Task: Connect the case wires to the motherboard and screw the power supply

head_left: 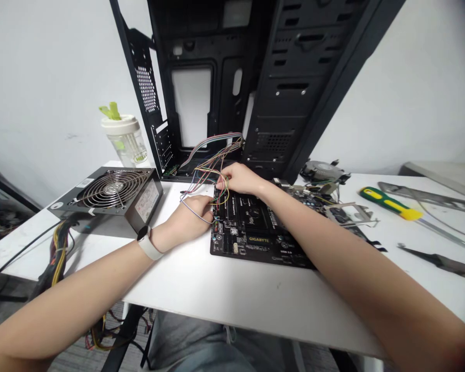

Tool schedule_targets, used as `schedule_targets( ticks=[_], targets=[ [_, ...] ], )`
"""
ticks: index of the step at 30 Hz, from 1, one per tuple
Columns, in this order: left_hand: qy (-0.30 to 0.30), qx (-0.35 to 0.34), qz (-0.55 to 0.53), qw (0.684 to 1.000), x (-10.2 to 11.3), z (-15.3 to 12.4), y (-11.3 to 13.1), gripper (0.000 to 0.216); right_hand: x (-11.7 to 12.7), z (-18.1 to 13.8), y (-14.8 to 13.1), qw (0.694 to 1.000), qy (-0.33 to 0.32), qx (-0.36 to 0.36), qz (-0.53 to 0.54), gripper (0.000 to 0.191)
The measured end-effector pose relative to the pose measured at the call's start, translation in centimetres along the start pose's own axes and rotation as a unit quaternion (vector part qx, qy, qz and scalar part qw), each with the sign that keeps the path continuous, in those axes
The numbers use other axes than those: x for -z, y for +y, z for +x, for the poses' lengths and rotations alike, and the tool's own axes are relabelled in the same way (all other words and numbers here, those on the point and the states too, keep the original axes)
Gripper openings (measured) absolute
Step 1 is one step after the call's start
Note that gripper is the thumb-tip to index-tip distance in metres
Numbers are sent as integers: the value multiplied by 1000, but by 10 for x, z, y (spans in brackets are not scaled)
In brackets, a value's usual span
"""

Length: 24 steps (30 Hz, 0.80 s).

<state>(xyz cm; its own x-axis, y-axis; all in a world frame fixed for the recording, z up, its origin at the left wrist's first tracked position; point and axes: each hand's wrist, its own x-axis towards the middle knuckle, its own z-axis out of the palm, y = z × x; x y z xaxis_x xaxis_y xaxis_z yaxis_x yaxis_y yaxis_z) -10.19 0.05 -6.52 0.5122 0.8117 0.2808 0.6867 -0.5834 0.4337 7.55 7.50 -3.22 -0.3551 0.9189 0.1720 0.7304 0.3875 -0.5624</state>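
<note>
A black Gigabyte motherboard (258,240) lies flat on the white table in front of a computer case. Thin coloured front-panel wires (213,155) run out of the case and loop down to the board's left edge. My left hand (189,217), with a pale watch band on the wrist, is closed at that edge, pinching the wires near the pin headers. Just above it, my right hand (240,178) reaches across the board, its fingers pinched on the same wires. The fingertips partly hide the connectors, so I cannot tell whether any plug sits on its pins.
The open black computer case (287,103) stands behind the board. To the left are a power supply (118,194) with bundled cables and a lidded cup (126,139). A green-yellow screwdriver (395,206), pliers (442,261) and a fan cooler (325,170) lie at right.
</note>
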Motion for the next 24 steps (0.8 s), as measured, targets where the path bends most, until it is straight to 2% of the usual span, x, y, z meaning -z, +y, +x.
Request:
schedule_targets(
  ticks=[12, 24],
  targets=[
    [-6, -10, 3, 1000, 3, -1, 2, 32, -2, -2, -5, 999, 1, 5, -50, 1],
    [8, 12, 7, 1000, 0, 3, 2, 18, -9, 0, -7, 995, 4, -13, -100, 3]
  ],
)
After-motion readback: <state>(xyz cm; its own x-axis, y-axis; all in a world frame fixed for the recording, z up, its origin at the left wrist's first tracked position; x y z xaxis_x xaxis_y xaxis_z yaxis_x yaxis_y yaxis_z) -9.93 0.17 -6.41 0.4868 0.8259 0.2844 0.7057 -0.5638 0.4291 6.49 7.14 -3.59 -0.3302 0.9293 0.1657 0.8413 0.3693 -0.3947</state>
